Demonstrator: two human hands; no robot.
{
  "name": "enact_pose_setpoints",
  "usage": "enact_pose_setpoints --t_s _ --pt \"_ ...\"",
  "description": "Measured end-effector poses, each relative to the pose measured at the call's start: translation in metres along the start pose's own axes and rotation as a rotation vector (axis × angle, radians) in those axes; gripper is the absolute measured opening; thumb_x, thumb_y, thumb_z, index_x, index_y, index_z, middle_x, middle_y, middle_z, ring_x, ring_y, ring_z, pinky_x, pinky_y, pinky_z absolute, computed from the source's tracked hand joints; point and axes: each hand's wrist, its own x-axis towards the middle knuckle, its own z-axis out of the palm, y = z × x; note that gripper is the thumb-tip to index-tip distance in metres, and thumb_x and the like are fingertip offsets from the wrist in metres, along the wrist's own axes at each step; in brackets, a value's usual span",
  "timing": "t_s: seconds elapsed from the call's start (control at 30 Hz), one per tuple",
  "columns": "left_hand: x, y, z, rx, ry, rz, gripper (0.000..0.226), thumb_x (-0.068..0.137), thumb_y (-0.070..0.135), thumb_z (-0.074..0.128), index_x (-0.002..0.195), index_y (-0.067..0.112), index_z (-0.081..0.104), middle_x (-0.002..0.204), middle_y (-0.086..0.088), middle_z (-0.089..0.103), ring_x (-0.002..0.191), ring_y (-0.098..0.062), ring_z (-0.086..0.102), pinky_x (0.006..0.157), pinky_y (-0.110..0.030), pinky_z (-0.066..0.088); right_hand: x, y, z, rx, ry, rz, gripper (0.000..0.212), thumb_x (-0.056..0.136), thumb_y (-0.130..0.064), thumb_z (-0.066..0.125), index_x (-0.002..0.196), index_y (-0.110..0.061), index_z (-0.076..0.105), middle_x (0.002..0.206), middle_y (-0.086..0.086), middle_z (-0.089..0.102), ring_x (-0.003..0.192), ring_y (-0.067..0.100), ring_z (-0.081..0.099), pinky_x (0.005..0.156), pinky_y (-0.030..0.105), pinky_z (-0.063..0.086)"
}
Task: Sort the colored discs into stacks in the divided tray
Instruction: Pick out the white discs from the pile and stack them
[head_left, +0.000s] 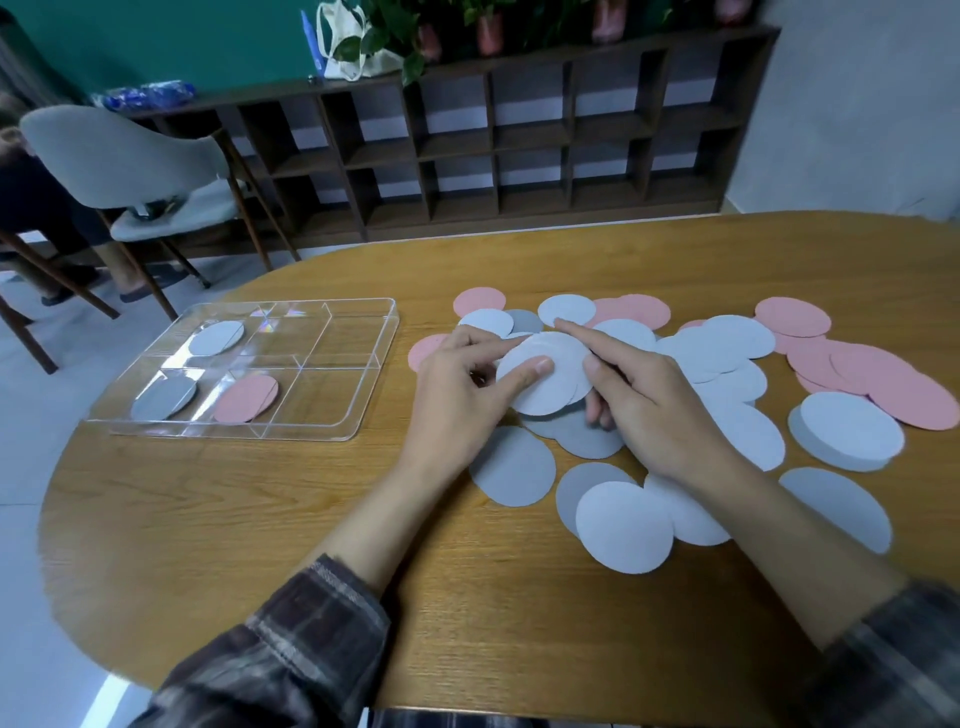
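A clear divided tray (363, 317) lies at the table's left. It holds a pale disc (215, 338) in a far compartment, a grey disc (162, 399) and a pink disc (245, 399) in near ones. My left hand (457, 384) grips a small stack of pale discs (545, 379), thumb on top. My right hand (654, 400) touches the same stack from the right, index finger stretched over its far edge. Loose pale, grey (587, 436) and pink discs (893, 379) are scattered around both hands.
The oval wooden table (260, 519) ends near the tray's left edge. A grey chair (130, 166) and a dark cubby shelf (493, 140) stand beyond the table. A person's legs show at the far left.
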Motion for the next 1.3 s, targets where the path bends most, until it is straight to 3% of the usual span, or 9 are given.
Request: enact_pose_setpoints --t_s 0.17,0.27,0.47,0.6,0.83,0.93,1.07,1.13,1.3 --pt "0.007 0.005 0.020 -0.037 0.009 -0.019 0.008 0.093 0.035 0.078 0.089 0.028 0.080 0.054 0.015 0.045 0.056 -0.010 0.035 0.056 -0.019 0.030 0.002 0.001 -0.006 0.019 -0.017 0.013 0.058 0.102 -0.011 0.046 0.148 -0.046 0.047 0.075 0.011 0.065 0.076 0.025 0.060 0.080 0.044 0.053" --pt "0.001 0.007 0.026 -0.085 -0.013 -0.062 0.013 0.094 0.035 0.076 0.082 0.037 0.073 0.055 0.011 0.059 0.053 -0.009 0.055 0.057 -0.022 0.043 0.001 0.002 -0.005 -0.117 -0.008 -0.065 0.055 0.104 -0.015 0.053 0.154 -0.036 0.042 0.069 -0.002 0.055 0.068 0.012 0.053 0.063 0.019 0.045" --pt "-0.001 -0.002 0.020 -0.044 -0.101 -0.015 0.016 0.103 0.031 0.064 0.110 0.029 0.079 0.066 0.000 0.072 0.066 -0.011 0.070 0.074 -0.038 0.060 0.005 0.002 -0.008 -0.204 0.003 -0.072 0.051 0.106 -0.014 0.050 0.155 -0.027 0.042 0.077 -0.022 0.051 0.082 -0.006 0.054 0.071 0.008 0.038" --pt "-0.004 0.001 0.020 -0.061 -0.153 -0.021 0.020 0.106 0.023 0.060 0.116 0.021 0.077 0.070 0.000 0.075 0.068 -0.002 0.070 0.071 -0.018 0.053 0.006 0.003 -0.012 -0.252 -0.012 -0.078 0.048 0.107 -0.015 0.047 0.154 -0.024 0.043 0.078 -0.031 0.042 0.082 -0.022 0.049 0.074 0.002 0.036" --pt "-0.005 0.000 0.018 0.196 -0.148 0.158 0.032 0.099 0.034 0.069 0.130 0.024 0.070 0.086 0.007 0.065 0.072 -0.003 0.055 0.069 -0.017 0.040 0.003 0.010 -0.029 -0.288 -0.065 -0.086 0.029 0.107 -0.019 0.048 0.130 -0.034 0.056 0.082 -0.022 0.057 0.080 -0.001 0.056 0.065 0.010 0.037" --pt "-0.005 0.006 0.015 0.156 -0.120 0.143 0.019 0.093 0.030 0.076 0.109 0.023 0.070 0.086 0.006 0.056 0.070 -0.007 0.053 0.067 -0.017 0.039 -0.002 0.017 -0.040 -0.263 -0.005 -0.071 0.029 0.105 -0.017 0.051 0.127 -0.034 0.059 0.070 0.001 0.056 0.066 0.013 0.049 0.056 0.018 0.032" --pt "-0.015 0.019 0.011 0.054 -0.432 0.175 0.015 0.082 0.031 0.088 0.086 0.022 0.077 0.080 0.005 0.062 0.072 -0.016 0.058 0.063 -0.023 0.044 -0.010 0.020 -0.048 -0.241 0.048 -0.063 0.031 0.104 -0.015 0.054 0.129 -0.030 0.062 0.075 0.011 0.058 0.062 0.012 0.047 0.054 0.019 0.033" --pt "-0.021 0.024 0.012 0.054 -0.608 0.149 0.025 0.074 0.039 0.094 0.091 0.025 0.080 0.087 0.007 0.067 0.082 -0.016 0.062 0.070 -0.031 0.051 -0.014 0.020 -0.048 -0.239 0.053 -0.074 0.031 0.103 -0.014 0.054 0.130 -0.027 0.062 0.080 0.011 0.062 0.067 0.016 0.051 0.058 0.025 0.038" --pt "-0.022 0.025 0.012 0.156 -0.740 0.141 0.049 0.063 0.045 0.098 0.108 0.034 0.080 0.106 0.012 0.061 0.097 -0.012 0.060 0.075 -0.013 0.041 -0.014 0.022 -0.045 -0.258 0.031 -0.079 0.031 0.104 -0.015 0.054 0.132 -0.025 0.061 0.077 0.012 0.061 0.067 0.020 0.051 0.057 0.021 0.036"
